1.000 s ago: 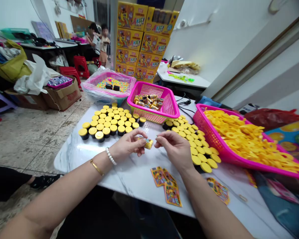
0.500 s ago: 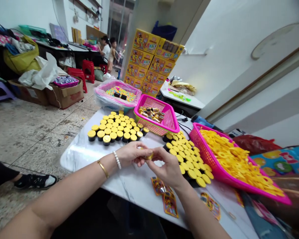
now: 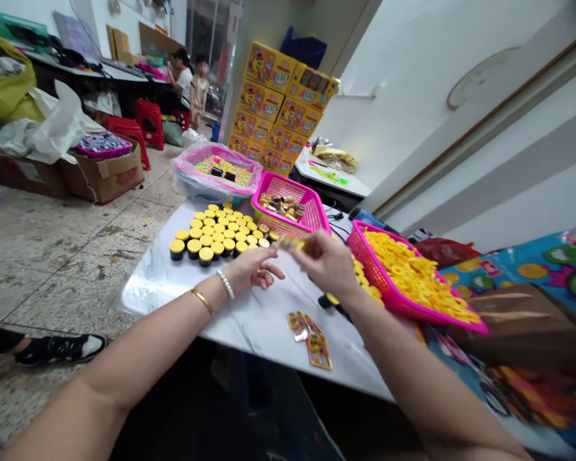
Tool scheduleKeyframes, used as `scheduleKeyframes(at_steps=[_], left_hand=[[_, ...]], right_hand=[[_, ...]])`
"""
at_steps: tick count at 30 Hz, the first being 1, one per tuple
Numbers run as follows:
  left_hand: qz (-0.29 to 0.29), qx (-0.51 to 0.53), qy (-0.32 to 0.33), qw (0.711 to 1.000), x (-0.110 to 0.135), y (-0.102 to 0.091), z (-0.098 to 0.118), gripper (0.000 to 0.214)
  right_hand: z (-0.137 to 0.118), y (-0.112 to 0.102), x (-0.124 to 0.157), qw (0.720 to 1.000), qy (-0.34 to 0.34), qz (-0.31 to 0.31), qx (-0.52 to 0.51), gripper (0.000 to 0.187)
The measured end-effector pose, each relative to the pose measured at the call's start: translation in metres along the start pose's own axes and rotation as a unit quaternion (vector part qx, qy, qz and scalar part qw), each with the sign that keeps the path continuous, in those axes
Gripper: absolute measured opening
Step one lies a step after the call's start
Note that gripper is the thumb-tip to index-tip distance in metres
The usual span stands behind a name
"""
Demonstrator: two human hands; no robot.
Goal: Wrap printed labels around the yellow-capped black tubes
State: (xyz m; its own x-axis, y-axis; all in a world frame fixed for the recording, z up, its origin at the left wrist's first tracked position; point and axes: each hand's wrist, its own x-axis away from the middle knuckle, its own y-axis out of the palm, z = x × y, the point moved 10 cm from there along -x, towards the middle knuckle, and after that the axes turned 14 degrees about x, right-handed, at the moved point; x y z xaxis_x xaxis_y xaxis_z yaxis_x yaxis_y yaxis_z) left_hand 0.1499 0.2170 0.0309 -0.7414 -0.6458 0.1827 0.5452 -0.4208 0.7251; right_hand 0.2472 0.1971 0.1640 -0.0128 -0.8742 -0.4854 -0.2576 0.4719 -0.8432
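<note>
My right hand [image 3: 327,262] is pinched shut on a small yellow-labelled jar [image 3: 292,243] and holds it above the white marble table [image 3: 249,320]. My left hand [image 3: 253,269] rests just left of it on the table, fingers loosely spread, holding nothing. Behind the left hand stand rows of several black jars with yellow lids [image 3: 217,234]. More yellow-lidded jars [image 3: 360,278] sit partly hidden behind my right hand. A few printed stickers [image 3: 312,334] lie on the table near me.
A pink basket of labelled jars [image 3: 288,210] stands at the back, a pink basket of yellow rings [image 3: 413,275] at the right, a tub of coloured candy [image 3: 218,168] behind. Yellow cartons [image 3: 281,105] are stacked beyond. Two people [image 3: 189,83] are far off. Someone's shoe [image 3: 57,349] is at left.
My right hand has taken the small jar from the left hand and lifted it up and to the right. My left hand has let go and opened. The camera has swung.
</note>
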Motion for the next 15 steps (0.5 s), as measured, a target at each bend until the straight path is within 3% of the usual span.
scheduleKeyframes(at_steps=[3, 6, 8, 11, 13, 15], left_hand=[[-0.031, -0.04, -0.028, 0.998, 0.004, 0.006, -0.004, 0.055], [-0.056, -0.095, -0.041, 0.993, 0.005, 0.01, -0.009, 0.051], [-0.062, -0.138, -0.053, 0.987, 0.005, 0.011, -0.014, 0.047], [-0.058, -0.198, -0.072, 0.976, 0.004, 0.01, -0.022, 0.041], [-0.047, -0.216, -0.072, 0.973, 0.003, 0.009, -0.023, 0.035], [-0.035, -0.223, -0.071, 0.972, 0.001, 0.008, -0.023, 0.029]], right_hand=[[0.033, -0.011, -0.042, 0.998, 0.05, -0.005, 0.031, 0.042], [0.045, -0.019, -0.043, 0.995, 0.051, 0.003, 0.091, 0.051], [0.033, -0.013, -0.01, 0.995, 0.004, -0.028, 0.1, 0.035], [0.013, 0.006, 0.075, 0.988, -0.076, -0.12, 0.058, 0.016], [0.02, 0.005, 0.122, 0.99, -0.053, -0.121, 0.041, 0.02], [0.038, 0.003, 0.153, 0.992, -0.005, -0.116, 0.039, 0.027]])
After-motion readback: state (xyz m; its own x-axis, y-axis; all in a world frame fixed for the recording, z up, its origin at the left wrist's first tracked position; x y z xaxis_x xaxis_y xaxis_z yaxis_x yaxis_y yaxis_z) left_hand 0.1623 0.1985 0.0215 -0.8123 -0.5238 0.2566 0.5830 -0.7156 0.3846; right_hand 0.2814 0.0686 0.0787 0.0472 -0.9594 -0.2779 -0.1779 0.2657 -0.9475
